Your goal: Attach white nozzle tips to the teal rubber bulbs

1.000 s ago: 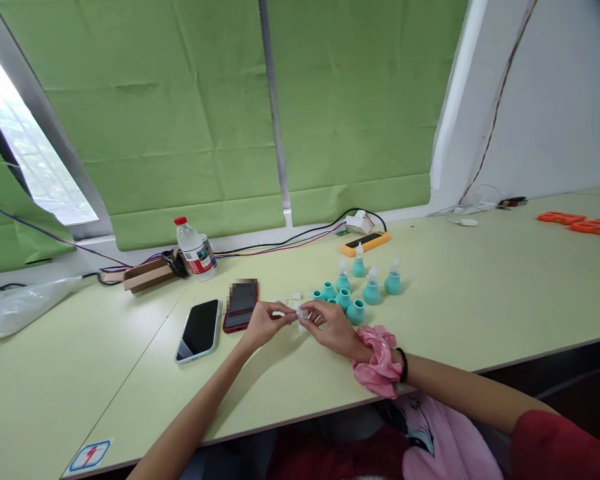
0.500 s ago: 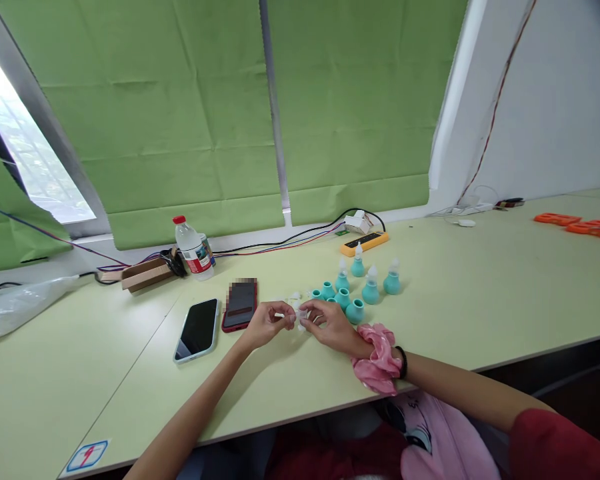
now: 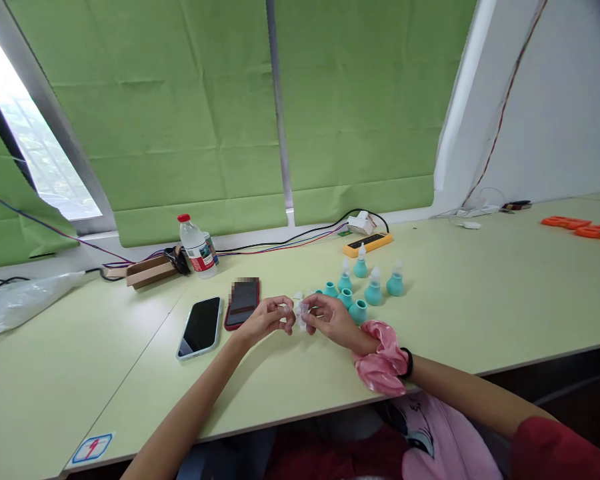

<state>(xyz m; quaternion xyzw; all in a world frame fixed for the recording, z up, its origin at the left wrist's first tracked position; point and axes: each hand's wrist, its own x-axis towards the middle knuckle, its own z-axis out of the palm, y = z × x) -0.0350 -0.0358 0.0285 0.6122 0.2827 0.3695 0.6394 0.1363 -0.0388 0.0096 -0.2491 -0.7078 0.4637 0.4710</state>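
My right hand (image 3: pixel 334 322) pinches a small clear plastic piece (image 3: pixel 303 312) between thumb and fingers, just above the table. Its exact shape is partly hidden by the fingertips. Close by on the left, my left hand (image 3: pixel 266 320) has its fingers bent and loosely apart, with nothing visible in them. Small whitish pieces (image 3: pixel 299 295) lie behind the hands. Beyond my right hand stand several open-necked teal bulbs (image 3: pixel 359 311), some partly covered by that hand. Farther back are several teal bulbs with clear pointed tips (image 3: pixel 373 293), all upright.
Two phones lie left of my hands, one light-edged (image 3: pixel 200 327), one in a red case (image 3: pixel 243 303). Behind them stand a red-capped bottle (image 3: pixel 198 247) and an open cardboard box (image 3: pixel 150 271). A yellow-orange device (image 3: pixel 367 245) and cables sit near the wall. Orange items (image 3: pixel 566 222) lie far right.
My left fingertips have drawn back from the clear piece and loosened. My right hand keeps hold of it and has turned slightly. The view has shifted a little.
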